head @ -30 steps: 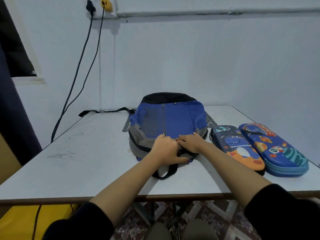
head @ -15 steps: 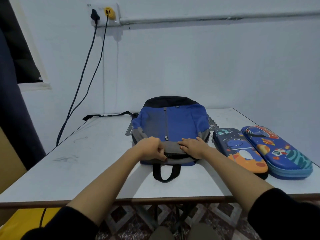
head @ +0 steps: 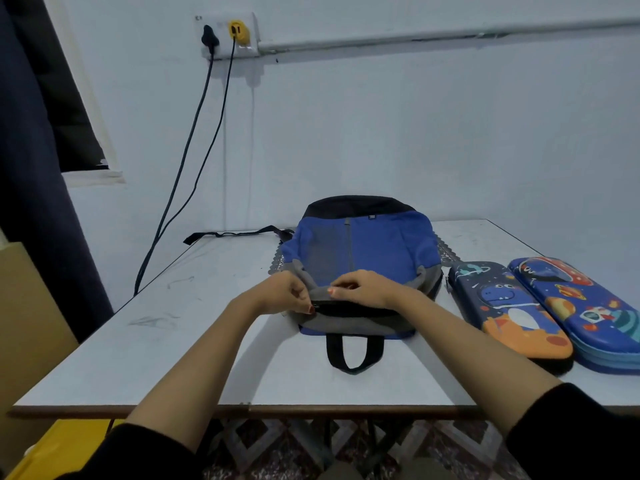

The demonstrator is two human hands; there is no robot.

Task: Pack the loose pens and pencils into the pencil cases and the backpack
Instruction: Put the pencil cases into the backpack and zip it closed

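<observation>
Single head-worn view faces forward and down across the near table (head: 138, 358)

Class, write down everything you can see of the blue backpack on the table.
The backpack lies flat on the table, top end toward the person. It looks like fabric: blue body, grey panel, grey near band, black far end. A black carry loop points at the table edge; a black strap trails left. The left hand and right hand pinch the grey edge beside a dark opening.
</observation>
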